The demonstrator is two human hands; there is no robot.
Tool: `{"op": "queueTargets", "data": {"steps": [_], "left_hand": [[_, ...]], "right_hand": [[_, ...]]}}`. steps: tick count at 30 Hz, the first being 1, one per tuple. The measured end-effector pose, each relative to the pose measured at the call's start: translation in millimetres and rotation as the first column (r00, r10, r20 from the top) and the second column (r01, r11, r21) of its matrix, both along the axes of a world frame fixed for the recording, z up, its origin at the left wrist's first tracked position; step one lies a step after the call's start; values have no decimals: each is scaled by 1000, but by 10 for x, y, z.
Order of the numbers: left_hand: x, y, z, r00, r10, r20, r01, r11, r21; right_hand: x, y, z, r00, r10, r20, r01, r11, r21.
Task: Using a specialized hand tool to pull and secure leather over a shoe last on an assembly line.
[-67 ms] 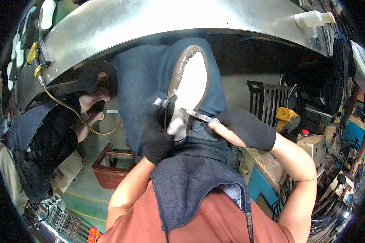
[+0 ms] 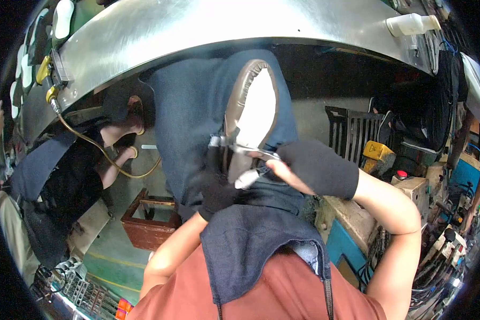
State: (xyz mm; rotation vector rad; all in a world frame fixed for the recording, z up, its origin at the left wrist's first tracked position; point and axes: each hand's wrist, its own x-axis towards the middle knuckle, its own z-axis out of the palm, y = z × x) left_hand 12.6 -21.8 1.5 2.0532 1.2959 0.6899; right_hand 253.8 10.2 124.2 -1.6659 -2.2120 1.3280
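A shoe (image 2: 260,104) lies sole up across my lap on the dark blue apron, toe pointing away. Its brown upper is pleated around the toe edge, and the underside is white. My left hand (image 2: 217,184), in a black fingerless glove with pale wrapping on the fingertips, is closed around the heel end and blurred. In a matching glove, my right hand (image 2: 314,169) grips a slim silver metal hand tool (image 2: 261,152). The tool's front lies across the shoe near the heel; its exact kind is hard to make out.
A shiny metal table (image 2: 208,26) curves ahead of my knees, with a white bottle (image 2: 410,24) at right and a yellow air gun (image 2: 45,74) at left. A brown stool (image 2: 144,226) stands left, a machine (image 2: 410,192) right. Another person (image 2: 53,186) is at the left.
The shoe has turned slightly, its heel end shifting right. My left hand has moved right with it. My right hand and the tool have moved slightly left.
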Motion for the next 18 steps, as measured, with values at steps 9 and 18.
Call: {"op": "queueTargets", "data": {"steps": [9,18], "left_hand": [[-18,502,78,982,-35,185,111,903,-416],[105,614,-547,983,9,183,84,865,-494]], "right_hand": [[210,384,-814,920,233,315,-374,764,526],[101,681,-62,924,340,174,-254,888,-383]]}}
